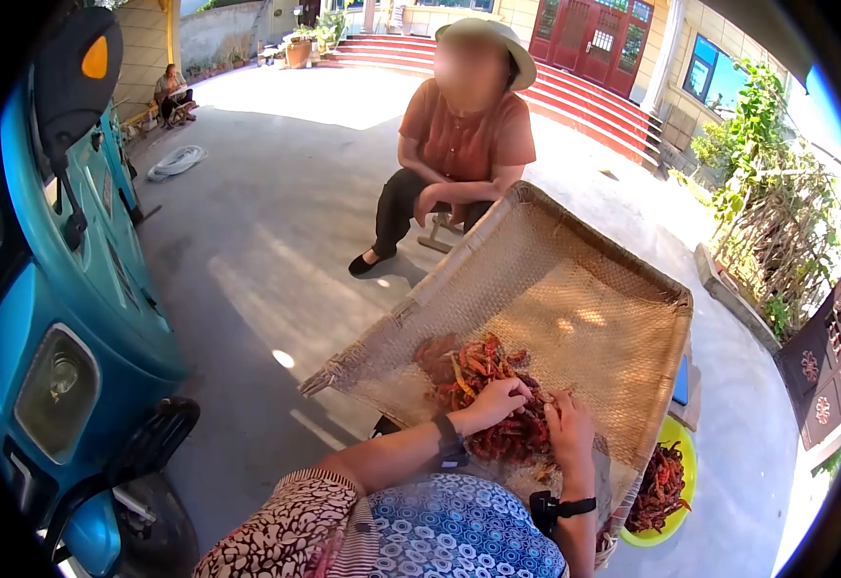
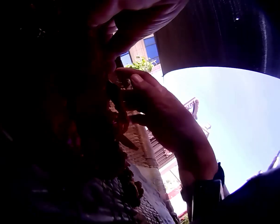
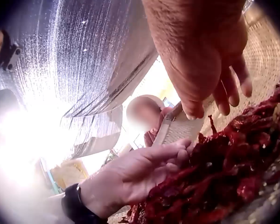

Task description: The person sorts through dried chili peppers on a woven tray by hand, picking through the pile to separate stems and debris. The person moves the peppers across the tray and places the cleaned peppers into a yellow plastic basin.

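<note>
Dried red chili peppers (image 1: 498, 438) lie heaped in a large woven tray (image 1: 575, 260) in front of me. My left hand (image 1: 499, 402) is at the top of the heap, its thumb and fingertips drawn together on a chili pepper, mostly hidden by the fingers. Close on its right, my right hand (image 1: 570, 433) reaches over the heap's near side. In the right wrist view, the right hand's fingers (image 3: 221, 95) hang loosely apart above the peppers, with nothing seen between them. The left wrist view is very dark; both hands are near each other there.
A yellow-green basin (image 1: 673, 511) of chili peppers stands below the tray's right side. Across the tray sits a person (image 1: 469, 135) in a hat. A teal vehicle (image 1: 83, 308) is close on my left. Red steps (image 1: 382, 50) and plants (image 1: 767, 164) lie beyond.
</note>
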Available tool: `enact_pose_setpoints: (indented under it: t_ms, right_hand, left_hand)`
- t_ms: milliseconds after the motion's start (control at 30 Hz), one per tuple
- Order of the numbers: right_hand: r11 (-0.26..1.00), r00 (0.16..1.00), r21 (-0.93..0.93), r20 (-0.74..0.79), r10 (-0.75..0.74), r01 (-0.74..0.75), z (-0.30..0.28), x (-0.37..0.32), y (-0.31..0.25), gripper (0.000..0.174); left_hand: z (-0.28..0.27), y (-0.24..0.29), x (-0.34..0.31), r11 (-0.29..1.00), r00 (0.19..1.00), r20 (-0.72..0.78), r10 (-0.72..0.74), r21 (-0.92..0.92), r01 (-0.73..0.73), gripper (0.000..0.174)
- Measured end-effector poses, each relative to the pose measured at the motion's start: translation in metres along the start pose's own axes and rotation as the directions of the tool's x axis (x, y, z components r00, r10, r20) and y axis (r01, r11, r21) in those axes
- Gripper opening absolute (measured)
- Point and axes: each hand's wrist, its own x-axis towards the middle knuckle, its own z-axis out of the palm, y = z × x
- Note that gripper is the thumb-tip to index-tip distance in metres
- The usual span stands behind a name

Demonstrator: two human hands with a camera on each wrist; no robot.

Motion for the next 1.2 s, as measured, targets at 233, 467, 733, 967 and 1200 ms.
enact_pose_setpoints:
  t_ms: [233, 467, 733, 967, 1200]
  right_hand:
    - [0.99, 0.987, -0.082, 0.1, 0.125, -0.117, 0.03, -0.002, 0.01, 0.02]
    - [0.974, 0.969, 0.139, 0.198, 0.149, -0.178, 0.009, -0.007, -0.006, 0.017]
    - [0.941, 0.972, 0.255, 0.129, 0.197, -0.224, 0.006, -0.014, -0.006, 0.015]
    - [0.872, 0.927, 0.324, 0.215, 0.309, -0.366, -0.014, -0.018, -0.02, 0.012]
    - [0.579, 0.873, 0.657, 0.315, 0.372, -0.484, -0.02, -0.027, -0.001, 0.013]
  left_hand:
    - [-0.003, -0.01, 0.0, 0.991, 0.992, -0.007, 0.124, 0.06, -0.123, 0.011]
    - [0.001, -0.005, -0.007, 0.96, 0.978, -0.027, 0.208, 0.198, -0.198, 0.019]
    - [0.002, 0.002, -0.015, 0.804, 0.941, 0.108, 0.321, 0.494, -0.331, 0.034]
    - [0.006, -0.005, -0.014, 0.835, 0.93, 0.113, 0.351, 0.413, -0.365, 0.013]
    - [0.009, 0.004, -0.018, 0.796, 0.917, 0.114, 0.382, 0.463, -0.389, 0.016]
